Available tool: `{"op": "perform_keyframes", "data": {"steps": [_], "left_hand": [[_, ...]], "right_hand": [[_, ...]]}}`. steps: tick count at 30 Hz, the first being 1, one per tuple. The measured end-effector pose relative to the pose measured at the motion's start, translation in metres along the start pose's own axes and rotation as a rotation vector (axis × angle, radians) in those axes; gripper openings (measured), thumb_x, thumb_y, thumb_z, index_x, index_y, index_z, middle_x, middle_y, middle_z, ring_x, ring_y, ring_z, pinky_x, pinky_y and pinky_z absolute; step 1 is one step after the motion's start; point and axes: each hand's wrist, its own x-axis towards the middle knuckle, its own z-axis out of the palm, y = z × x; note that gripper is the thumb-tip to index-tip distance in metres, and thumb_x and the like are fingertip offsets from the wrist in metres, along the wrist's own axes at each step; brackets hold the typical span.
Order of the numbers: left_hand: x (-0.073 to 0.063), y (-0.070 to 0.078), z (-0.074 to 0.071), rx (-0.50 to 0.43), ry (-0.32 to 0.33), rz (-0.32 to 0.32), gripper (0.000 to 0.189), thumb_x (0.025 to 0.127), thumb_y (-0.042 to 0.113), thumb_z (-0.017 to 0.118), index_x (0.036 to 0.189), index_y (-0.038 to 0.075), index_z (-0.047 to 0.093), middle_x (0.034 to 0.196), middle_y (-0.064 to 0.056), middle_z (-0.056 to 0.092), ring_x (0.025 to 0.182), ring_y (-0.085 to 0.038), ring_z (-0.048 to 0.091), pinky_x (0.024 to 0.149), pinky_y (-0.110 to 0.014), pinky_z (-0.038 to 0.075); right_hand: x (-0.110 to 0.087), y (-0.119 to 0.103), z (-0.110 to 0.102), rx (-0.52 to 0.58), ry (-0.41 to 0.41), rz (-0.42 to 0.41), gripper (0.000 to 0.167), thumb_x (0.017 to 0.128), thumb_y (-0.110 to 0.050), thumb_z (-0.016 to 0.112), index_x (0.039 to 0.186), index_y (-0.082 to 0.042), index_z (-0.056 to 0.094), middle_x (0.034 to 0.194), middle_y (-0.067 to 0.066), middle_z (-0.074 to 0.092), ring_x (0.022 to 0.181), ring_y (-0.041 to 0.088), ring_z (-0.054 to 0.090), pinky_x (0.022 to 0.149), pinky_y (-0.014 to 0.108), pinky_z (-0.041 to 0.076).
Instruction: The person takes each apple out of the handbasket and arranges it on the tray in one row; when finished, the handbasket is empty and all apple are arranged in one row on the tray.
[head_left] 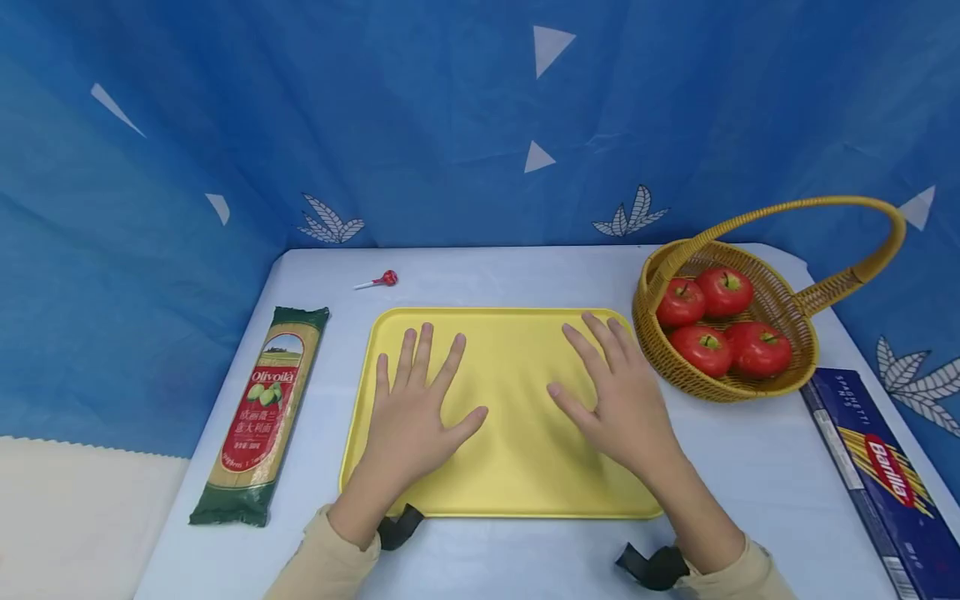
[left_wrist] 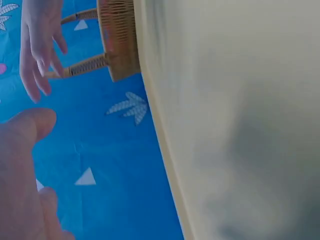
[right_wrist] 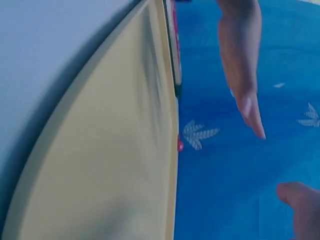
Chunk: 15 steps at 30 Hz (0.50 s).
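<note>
Tray (head_left: 517,475) beneath outspread fingers (head_left: 423,358)

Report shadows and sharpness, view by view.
Head: brand lettering on the pasta packet legible, faint shadows on the yellow tray; left wrist: tray looks pale, with soft dark shadows, basket slightly blurred; right wrist: dark shadow band beside the tray's curved edge.

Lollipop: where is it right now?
In the head view, the lollipop lies on the white table, left of centre, just past the far edge of the yellow tray.
</note>
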Motion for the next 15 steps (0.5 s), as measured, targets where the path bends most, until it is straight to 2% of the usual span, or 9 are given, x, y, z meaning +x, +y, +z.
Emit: {"op": "perform_keyframes", "data": {"steps": [8, 11, 15], "left_hand": [[-0.025, -0.035, 0.001, -0.146, -0.088, -0.091, 0.100, 0.085, 0.075, 0.054, 0.160, 0.034, 0.001, 0.168, -0.003, -0.014, 0.156, -0.030, -0.009, 0.122, -0.063, 0.005], [-0.035, -0.047, 0.003, -0.192, -0.109, -0.138, 0.108, 0.082, 0.073, 0.061, 0.161, 0.029, 0.000, 0.168, -0.007, -0.011, 0.156, -0.033, -0.008, 0.121, -0.065, 0.007], [-0.045, -0.060, 0.007, -0.233, -0.126, -0.206, 0.124, 0.075, 0.071, 0.070, 0.160, 0.022, -0.006, 0.168, -0.012, -0.009, 0.155, -0.036, -0.007, 0.120, -0.067, 0.008]], "right_hand": [[-0.015, 0.052, -0.028, 0.156, 0.098, 0.077, 0.069, 0.086, -0.027, 0.074, 0.148, -0.015, 0.047, 0.154, 0.013, 0.041, 0.141, 0.039, 0.035, 0.109, 0.068, 0.033], [-0.021, 0.076, -0.040, 0.184, 0.111, 0.156, 0.067, 0.088, -0.024, 0.072, 0.149, -0.015, 0.045, 0.155, 0.015, 0.040, 0.142, 0.040, 0.032, 0.110, 0.071, 0.029], [-0.028, 0.109, -0.053, 0.154, 0.107, 0.287, 0.068, 0.091, -0.024, 0.068, 0.152, -0.016, 0.040, 0.158, 0.016, 0.034, 0.147, 0.041, 0.026, 0.109, 0.075, 0.026]]}}
